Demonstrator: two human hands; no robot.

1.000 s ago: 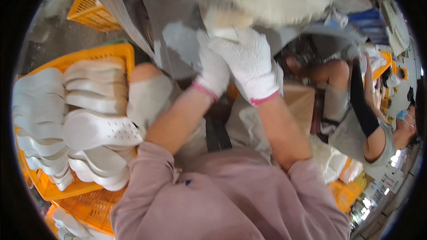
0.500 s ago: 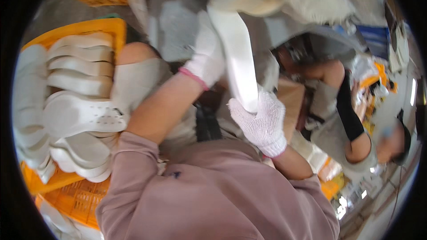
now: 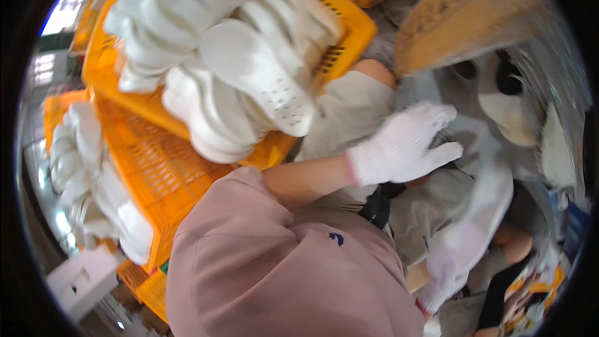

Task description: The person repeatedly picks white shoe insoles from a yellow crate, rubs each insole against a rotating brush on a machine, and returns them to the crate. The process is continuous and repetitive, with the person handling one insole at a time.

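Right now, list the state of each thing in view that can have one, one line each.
Left hand: gloved, open, fingers spread over a grey surface, holding nothing.
Right hand: gloved, blurred, grip closed on a white sole.
White sole: long, held off the lap, blurred.
Upper crate: orange, heaped with white soles.
Top sole: lying flat on the heap, perforated side up.
Lower crate: orange, white soles beside it.

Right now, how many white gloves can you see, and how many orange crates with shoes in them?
White gloves: 2, on the left hand and the right hand
Orange crates with white shoes: 2, upper crate and lower crate
Total: 4
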